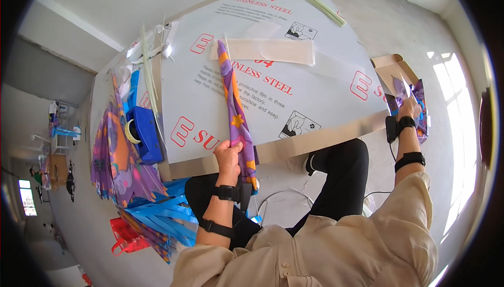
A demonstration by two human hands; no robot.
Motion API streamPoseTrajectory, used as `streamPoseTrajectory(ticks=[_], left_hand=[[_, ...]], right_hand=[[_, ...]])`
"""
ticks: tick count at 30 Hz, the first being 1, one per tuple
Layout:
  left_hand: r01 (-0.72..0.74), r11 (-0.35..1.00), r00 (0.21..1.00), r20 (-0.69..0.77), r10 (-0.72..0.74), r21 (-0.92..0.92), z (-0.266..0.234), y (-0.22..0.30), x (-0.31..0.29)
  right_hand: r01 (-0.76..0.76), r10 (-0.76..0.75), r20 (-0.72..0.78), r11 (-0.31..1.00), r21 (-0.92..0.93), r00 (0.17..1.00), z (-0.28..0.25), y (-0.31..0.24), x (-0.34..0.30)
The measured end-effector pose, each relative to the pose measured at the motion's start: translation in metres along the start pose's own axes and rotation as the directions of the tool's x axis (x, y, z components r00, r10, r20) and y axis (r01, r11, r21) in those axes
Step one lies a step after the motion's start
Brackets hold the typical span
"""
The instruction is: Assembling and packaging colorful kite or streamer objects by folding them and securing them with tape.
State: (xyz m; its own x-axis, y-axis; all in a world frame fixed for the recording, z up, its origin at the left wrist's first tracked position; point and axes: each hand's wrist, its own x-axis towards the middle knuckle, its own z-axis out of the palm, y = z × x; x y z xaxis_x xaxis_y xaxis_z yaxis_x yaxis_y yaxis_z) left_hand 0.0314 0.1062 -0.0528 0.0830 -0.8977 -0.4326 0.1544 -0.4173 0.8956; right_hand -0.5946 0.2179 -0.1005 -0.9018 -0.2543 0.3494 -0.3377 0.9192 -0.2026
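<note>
My left hand (229,157) is closed around a long roll of purple printed fabric (231,98) with orange bands and stars. The roll lies over the near edge of the table, its narrow tip pointing away from me and a thin white rod beside that tip. Under the tip lies a flat, cream-coloured clear plastic sleeve (286,51). Far to the right, my right hand (409,109) reaches to an open cardboard box (387,67) holding purple printed packets (419,95). Its fingers look curled at the packets; exactly what they grip is hard to make out.
The table (325,98) is covered in printed protective film. Thin pale green rods (310,1) lie at its far edge, others (148,77) at left. A blue tape dispenser (148,137), purple printed sheets (118,156), blue ribbons (163,213) and a red bag (126,234) are left.
</note>
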Motion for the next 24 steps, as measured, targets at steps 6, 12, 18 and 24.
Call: streamPoseTrajectory(ticks=[6,12,18,24], left_hand=[[-0.119,0.993,0.992,0.037,0.118,0.02,-0.017,0.006,0.001],[-0.364,0.931,0.857,0.404,0.32,0.037,-0.008,0.087,-0.03],[-0.535,0.573,0.808,0.573,0.134,0.621,-0.055,0.113,-0.044],[-0.457,0.386,0.877,0.477,0.048,0.801,-0.092,0.079,-0.066]], right_hand=[[-0.437,0.204,0.412,0.655,0.617,0.888,-0.036,0.069,-0.077],[0.095,-0.228,0.247,0.886,0.454,0.942,-0.039,0.137,-0.069],[0.127,-0.168,0.222,0.974,0.187,0.961,-0.025,0.117,-0.067],[-0.092,0.097,0.044,0.99,-0.111,0.994,-0.117,0.013,-0.099]])
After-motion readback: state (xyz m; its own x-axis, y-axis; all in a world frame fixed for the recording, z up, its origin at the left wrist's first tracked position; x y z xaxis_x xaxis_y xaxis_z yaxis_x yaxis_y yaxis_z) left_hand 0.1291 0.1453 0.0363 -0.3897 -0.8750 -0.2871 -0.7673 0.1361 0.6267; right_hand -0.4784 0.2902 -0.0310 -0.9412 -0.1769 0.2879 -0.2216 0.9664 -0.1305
